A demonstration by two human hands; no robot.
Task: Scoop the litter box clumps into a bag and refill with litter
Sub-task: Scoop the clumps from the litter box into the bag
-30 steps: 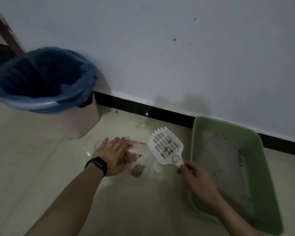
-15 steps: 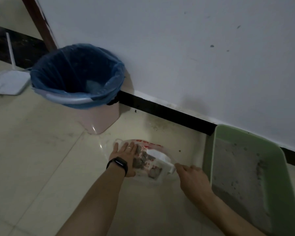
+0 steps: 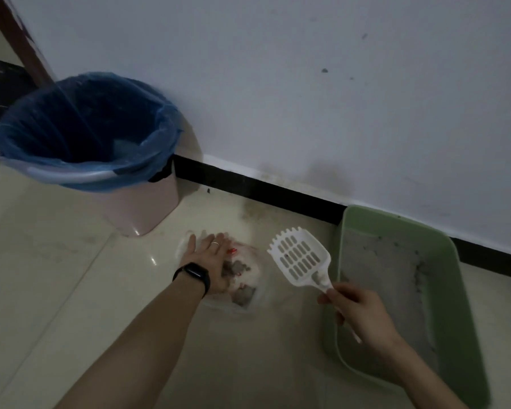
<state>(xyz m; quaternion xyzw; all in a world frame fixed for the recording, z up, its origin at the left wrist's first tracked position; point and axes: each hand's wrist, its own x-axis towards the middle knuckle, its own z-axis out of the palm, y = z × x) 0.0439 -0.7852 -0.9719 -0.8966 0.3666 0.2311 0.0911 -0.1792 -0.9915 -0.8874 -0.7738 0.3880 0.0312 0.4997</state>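
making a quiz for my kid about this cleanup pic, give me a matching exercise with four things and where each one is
Things:
1. scoop
2. litter box
3. bin
4. clear bag

Places:
A. flat on the floor under the left hand
B. far left, lined with blue plastic
C. far right, against the wall
D. held up in the right hand

Pairs: 1-D, 2-C, 3-B, 4-A
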